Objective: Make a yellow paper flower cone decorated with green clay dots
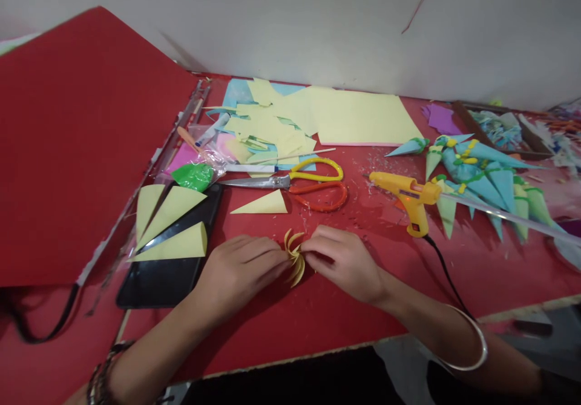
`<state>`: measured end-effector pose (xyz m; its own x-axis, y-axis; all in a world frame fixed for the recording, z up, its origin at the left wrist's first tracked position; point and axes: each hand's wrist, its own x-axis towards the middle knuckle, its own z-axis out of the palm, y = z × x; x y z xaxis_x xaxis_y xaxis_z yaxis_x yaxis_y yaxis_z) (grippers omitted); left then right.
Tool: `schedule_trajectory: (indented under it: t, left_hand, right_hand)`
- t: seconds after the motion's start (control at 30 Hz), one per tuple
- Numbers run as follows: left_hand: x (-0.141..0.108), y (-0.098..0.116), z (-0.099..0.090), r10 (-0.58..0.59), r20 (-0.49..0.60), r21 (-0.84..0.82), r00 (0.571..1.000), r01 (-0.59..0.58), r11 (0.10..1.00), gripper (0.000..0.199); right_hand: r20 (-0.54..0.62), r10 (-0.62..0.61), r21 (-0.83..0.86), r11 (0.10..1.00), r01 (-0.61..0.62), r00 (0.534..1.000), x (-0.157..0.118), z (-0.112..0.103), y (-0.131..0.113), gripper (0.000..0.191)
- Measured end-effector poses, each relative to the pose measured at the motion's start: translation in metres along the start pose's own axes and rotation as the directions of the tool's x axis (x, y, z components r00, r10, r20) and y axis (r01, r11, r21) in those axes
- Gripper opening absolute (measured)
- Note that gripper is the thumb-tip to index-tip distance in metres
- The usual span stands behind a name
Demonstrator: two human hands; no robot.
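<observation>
Between my hands is a small yellow paper flower [297,261] with thin curled petals. My left hand [249,264] grips its left side, fingers pressed together. From the right, my right hand [341,260] pinches it near the centre; the fingertips are partly hidden. Just beyond lies a rolled yellow paper cone [263,203]. Scissors [281,182] with one yellow and one red-orange handle rest behind that cone. To the right, a yellow glue gun [406,196] lies on its side, a glue stick in its back. More yellow paper cones [181,244] lie on a black tablet-like slab [154,284] at left.
Yellow paper sheets [367,117] and scraps [267,120] cover the back of the red table [318,320]. Blue and green paper cones [481,175] pile up at right, before a box of scraps [499,129]. A red board [86,151] stands at left. The glue gun's black cord [447,272] runs toward the front edge.
</observation>
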<state>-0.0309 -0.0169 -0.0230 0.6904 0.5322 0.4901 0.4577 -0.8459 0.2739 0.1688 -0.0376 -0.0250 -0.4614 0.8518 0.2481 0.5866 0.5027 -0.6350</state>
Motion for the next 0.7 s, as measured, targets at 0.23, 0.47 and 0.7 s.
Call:
schedule_trajectory:
  t: [0.23,0.47,0.7]
  left_hand:
    - [-0.0025,-0.0001,0.0012,-0.01,0.019,0.014,1.0,0.01,1.0,0.026]
    - [-0.0016,0.0007,0.002,-0.031,-0.013,-0.052,0.999,0.031,0.998,0.023]
    - [-0.0019,0.0017,0.0014,-0.05,-0.01,-0.065,0.999,0.049,0.997,0.018]
  right_hand:
    - [0.026,-0.084,-0.023,0.996,0.084,0.996,0.0,-0.0017,0.0009,0.018]
    - [0.038,-0.117,-0.023,0.993,0.118,0.992,0.0,-0.0024,0.0006,0.019]
    - [0.068,-0.119,-0.033,0.992,0.122,0.991,0.0005,-0.0036,0.0003,0.024]
